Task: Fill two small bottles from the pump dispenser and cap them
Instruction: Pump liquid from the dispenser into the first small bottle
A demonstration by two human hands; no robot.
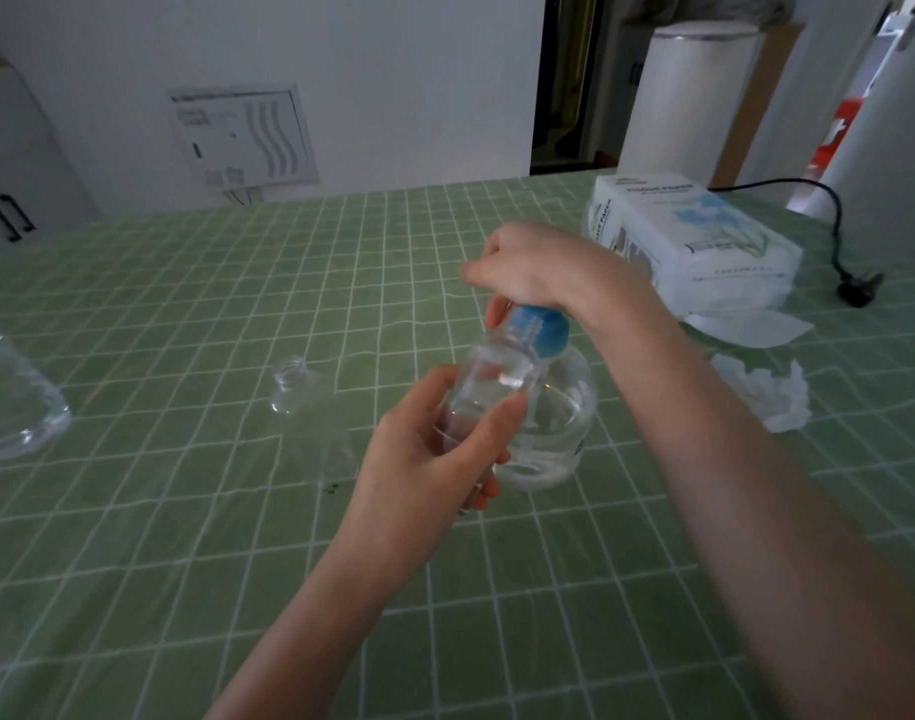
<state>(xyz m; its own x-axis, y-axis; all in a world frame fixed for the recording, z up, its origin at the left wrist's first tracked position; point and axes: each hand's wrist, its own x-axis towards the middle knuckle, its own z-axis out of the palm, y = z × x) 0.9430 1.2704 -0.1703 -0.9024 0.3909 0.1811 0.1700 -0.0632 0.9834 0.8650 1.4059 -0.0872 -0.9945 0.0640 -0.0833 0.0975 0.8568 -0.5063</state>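
Observation:
A clear pump dispenser (559, 423) with a blue pump top (541, 330) stands mid-table, holding clear liquid. My right hand (528, 267) lies over the pump head, fingers curled down on it. My left hand (434, 454) grips a small clear bottle (491, 376), tilted with its open neck right under the blue top. A second small clear bottle (291, 384) stands uncapped on the table to the left, apart from both hands. No caps are visible.
The table wears a green checked cloth (185, 511). A large clear bottle (13, 397) sits at the left edge. A tissue pack (689, 236), a crumpled tissue (767, 397) and a black power cord with its plug (855, 288) lie at the right.

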